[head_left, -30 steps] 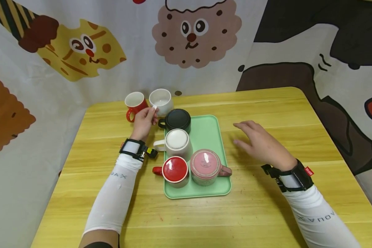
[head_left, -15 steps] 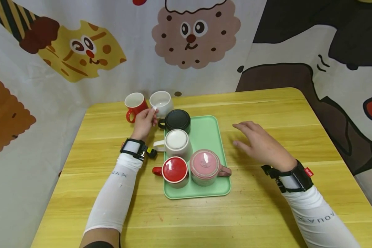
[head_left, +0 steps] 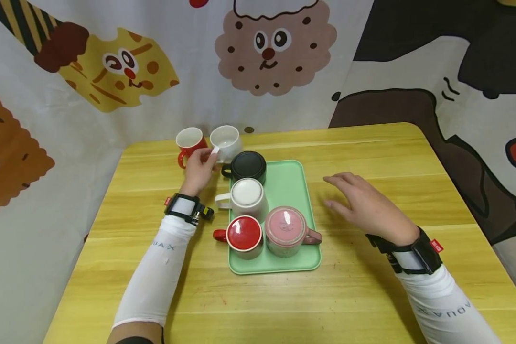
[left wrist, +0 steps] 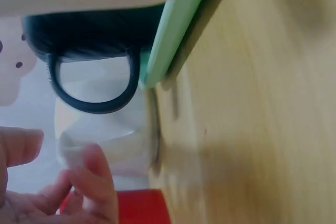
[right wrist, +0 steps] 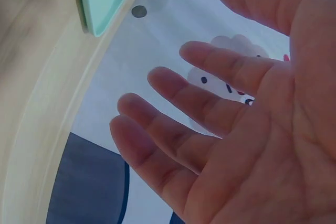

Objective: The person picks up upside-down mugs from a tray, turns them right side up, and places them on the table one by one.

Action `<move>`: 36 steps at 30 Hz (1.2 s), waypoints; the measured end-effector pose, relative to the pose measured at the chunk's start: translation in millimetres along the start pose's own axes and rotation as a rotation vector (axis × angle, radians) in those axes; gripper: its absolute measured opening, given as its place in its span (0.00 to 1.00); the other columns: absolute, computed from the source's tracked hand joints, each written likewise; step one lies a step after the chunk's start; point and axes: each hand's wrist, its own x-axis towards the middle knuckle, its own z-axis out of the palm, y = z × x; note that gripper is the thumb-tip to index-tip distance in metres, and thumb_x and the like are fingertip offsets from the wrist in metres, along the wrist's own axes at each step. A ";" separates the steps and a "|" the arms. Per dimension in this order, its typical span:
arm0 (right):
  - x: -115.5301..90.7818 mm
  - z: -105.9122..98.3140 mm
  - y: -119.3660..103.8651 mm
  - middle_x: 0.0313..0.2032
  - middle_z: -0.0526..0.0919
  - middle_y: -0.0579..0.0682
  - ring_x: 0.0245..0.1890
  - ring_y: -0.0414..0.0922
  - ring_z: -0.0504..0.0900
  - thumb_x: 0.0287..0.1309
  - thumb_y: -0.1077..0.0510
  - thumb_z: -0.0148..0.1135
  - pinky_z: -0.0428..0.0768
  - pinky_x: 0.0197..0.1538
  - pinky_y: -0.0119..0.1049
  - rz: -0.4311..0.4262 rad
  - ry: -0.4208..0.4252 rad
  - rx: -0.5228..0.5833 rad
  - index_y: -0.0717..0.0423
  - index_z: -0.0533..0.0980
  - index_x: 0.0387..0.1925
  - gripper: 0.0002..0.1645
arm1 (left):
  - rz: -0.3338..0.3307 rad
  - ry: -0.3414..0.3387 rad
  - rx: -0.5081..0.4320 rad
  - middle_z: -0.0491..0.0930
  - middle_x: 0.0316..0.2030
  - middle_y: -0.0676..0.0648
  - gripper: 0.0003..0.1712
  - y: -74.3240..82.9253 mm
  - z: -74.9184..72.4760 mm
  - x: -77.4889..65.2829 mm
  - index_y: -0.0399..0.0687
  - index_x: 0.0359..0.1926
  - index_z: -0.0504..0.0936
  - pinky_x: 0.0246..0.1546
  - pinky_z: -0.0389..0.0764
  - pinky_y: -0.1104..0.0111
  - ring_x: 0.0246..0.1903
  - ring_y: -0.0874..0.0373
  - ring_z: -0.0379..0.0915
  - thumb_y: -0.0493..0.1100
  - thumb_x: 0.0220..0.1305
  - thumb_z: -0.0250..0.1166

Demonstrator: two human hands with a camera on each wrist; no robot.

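A white mug (head_left: 226, 143) stands upright behind the tray, its handle (head_left: 215, 150) toward my left hand (head_left: 199, 168). The fingertips of that hand are right at the handle; in the left wrist view the thumb (left wrist: 23, 146) is spread away from it. Close by on the left stands an upright red mug (head_left: 191, 142). A black mug (head_left: 248, 166) lies nearest on the other side, upside down on the green tray (head_left: 285, 184). My right hand (head_left: 365, 205) hovers right of the tray, fingers extended, holding nothing.
Also upside down on the tray are a white mug (head_left: 246, 198), a red-bottomed mug (head_left: 244, 235) and a pink mug (head_left: 285, 229). Their handles stick out past the tray's sides. A patterned curtain (head_left: 284, 110) hangs behind the wooden table (head_left: 370, 153).
My left fingers have loosened and drawn back slightly from the white mug's handle. The mugs and tray keep their places. My right hand has barely moved.
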 end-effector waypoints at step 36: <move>-30.1 42.3 -33.4 0.45 0.86 0.41 0.39 0.37 0.83 0.72 0.44 0.69 0.85 0.42 0.38 -0.125 -0.034 0.070 0.47 0.85 0.54 0.16 | 0.363 -0.148 0.396 0.69 0.71 0.39 0.39 20.8 -29.1 -114.7 0.41 0.73 0.73 0.70 0.68 0.42 0.70 0.41 0.65 0.62 0.75 0.65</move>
